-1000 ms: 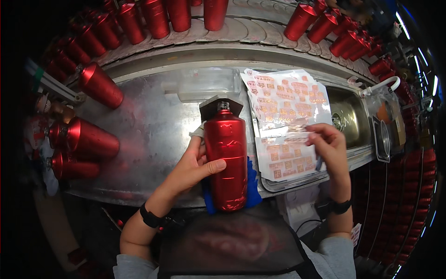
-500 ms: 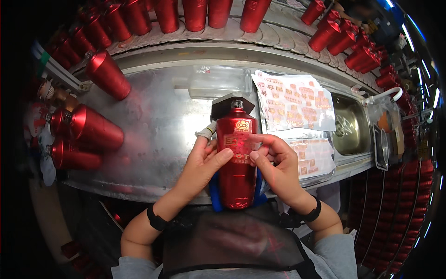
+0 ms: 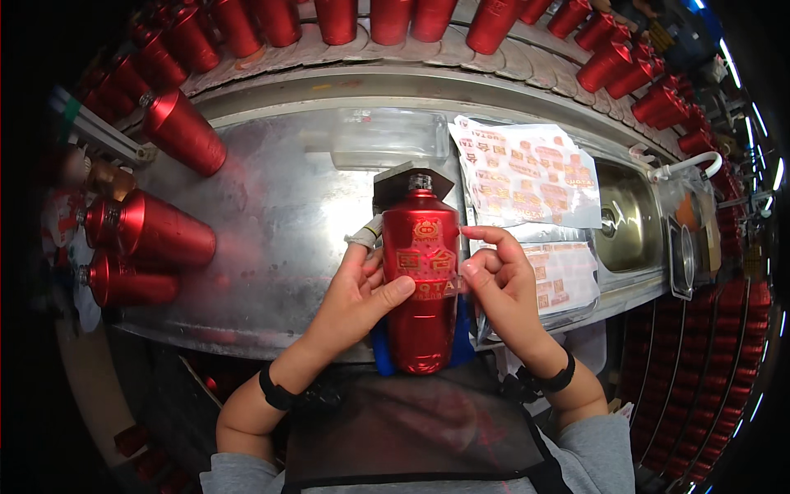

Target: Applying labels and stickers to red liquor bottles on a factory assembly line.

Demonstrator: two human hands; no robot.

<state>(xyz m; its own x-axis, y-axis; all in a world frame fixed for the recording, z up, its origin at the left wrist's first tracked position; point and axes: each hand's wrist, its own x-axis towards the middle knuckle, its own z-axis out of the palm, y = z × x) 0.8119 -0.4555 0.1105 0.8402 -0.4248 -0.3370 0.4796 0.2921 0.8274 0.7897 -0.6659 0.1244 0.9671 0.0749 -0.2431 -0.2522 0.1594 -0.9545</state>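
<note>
A glossy red bottle (image 3: pixel 423 329) with gold lettering lies in front of me, its bare threaded neck pointing away. My left hand (image 3: pixel 362 288) grips its left side, thumb pressed on the front beside the gold print. A white wrap covers one of that hand's fingertips. A thin clear decal film (image 3: pixel 453 285) sticks out past the bottle's right edge. My right hand (image 3: pixel 502 280) pinches that film between thumb and bent fingers, its index finger stretched toward the bottle's side. Under the neck is a dark angular rest (image 3: pixel 449 183); blue material (image 3: pixel 381 350) shows beneath the body.
Printed decal sheets (image 3: pixel 527 177) lie right of the bottle, beside a metal sink (image 3: pixel 625 218). A clear plastic tray (image 3: pixel 391 136) stands behind. Several red bottles (image 3: pixel 169 230) lie at the left. Beyond the metal table (image 3: pixel 271 222), more bottles stand on a conveyor (image 3: pixel 411 53).
My right hand has drawn from the bottle's front to its right edge, and the gold print is more exposed. The left hand still holds the bottle. Bottles on the conveyor have shifted.
</note>
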